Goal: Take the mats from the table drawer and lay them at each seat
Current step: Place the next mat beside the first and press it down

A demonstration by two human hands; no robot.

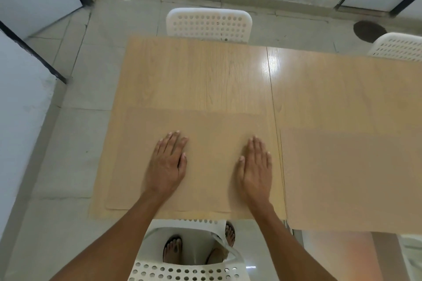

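- Mat [205, 166] flat on desk [205, 70], at 6 o'clock edge, before near chair [187, 271].
- Left hand [167, 164], right hand [255, 166]: palms down on mat, grip apart, fingers flat, clamping nothing.
- Another chair [209, 24] at 12 o'clock.

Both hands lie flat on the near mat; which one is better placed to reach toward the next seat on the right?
Right. The right hand rests nearest the table seam, beside the right-hand half.

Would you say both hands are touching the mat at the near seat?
Touching: the head view shows the left hand and right hand lying flat, palms down, on the mat.
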